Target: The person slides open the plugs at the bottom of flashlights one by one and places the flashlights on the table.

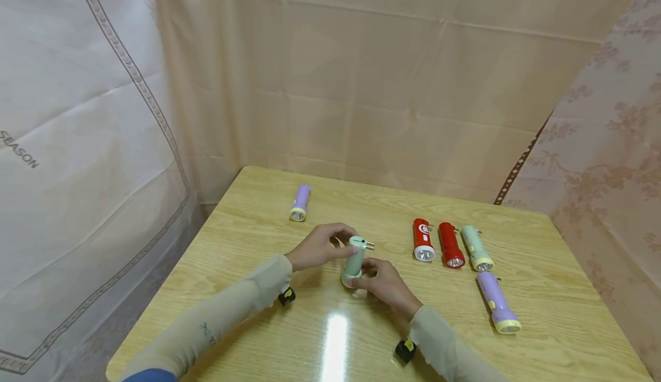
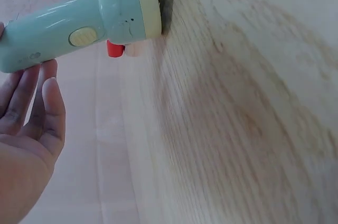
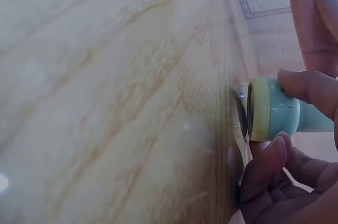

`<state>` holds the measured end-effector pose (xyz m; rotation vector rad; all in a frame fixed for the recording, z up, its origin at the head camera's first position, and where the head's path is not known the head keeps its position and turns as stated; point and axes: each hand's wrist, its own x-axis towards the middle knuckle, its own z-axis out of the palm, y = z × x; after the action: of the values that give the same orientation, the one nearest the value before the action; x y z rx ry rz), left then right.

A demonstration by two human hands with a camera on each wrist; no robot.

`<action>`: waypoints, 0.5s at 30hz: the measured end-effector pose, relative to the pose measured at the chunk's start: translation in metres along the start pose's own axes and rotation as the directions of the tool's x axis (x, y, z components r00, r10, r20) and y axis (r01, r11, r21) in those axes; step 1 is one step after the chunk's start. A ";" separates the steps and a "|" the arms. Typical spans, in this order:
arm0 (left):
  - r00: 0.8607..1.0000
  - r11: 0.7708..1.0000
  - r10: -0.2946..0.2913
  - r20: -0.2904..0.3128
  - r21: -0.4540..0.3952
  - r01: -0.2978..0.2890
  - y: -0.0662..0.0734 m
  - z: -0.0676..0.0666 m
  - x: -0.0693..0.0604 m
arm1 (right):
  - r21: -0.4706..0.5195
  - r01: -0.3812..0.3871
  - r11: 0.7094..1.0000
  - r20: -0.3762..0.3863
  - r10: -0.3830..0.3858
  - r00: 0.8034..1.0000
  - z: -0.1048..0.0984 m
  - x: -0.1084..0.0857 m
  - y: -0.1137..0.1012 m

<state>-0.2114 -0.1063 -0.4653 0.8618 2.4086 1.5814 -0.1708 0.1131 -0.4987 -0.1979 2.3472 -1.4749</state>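
A pale green flashlight (image 1: 353, 264) with a cream rim stands nearly upright, lens end down, close above or on the table. Two metal prongs (image 1: 370, 246) stick out to the right from its upper end. My left hand (image 1: 325, 247) pinches that upper end between thumb and fingers. Lower down, my right hand (image 1: 387, 284) grips the wide lens head; in the right wrist view its thumb and fingers lie around the head (image 3: 282, 109). A cream oval switch (image 2: 83, 36) shows on the body in the left wrist view.
A lilac flashlight (image 1: 301, 203) lies at the back left of the wooden table (image 1: 248, 221). To the right lie a red flashlight with a white rim (image 1: 423, 236), an all-red one (image 1: 451, 244), another green one (image 1: 475, 244) and a lilac one (image 1: 496, 301). Cloth hangs around the table.
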 end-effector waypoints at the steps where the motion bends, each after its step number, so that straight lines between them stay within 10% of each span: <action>1: 1.000 1.000 -0.014 -0.004 -0.003 0.014 0.000 0.000 0.001 | 0.000 -0.003 1.000 0.006 0.003 1.000 0.000 -0.001 0.000; 15: 0.972 0.967 -0.232 -0.048 -0.117 0.225 -0.012 0.003 0.013 | 0.029 -0.090 0.996 0.005 0.090 0.996 -0.003 -0.011 -0.004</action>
<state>-0.2255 -0.1002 -0.4744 0.5025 2.3344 1.6536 -0.1623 0.1174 -0.4915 -0.0868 2.2987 -1.4634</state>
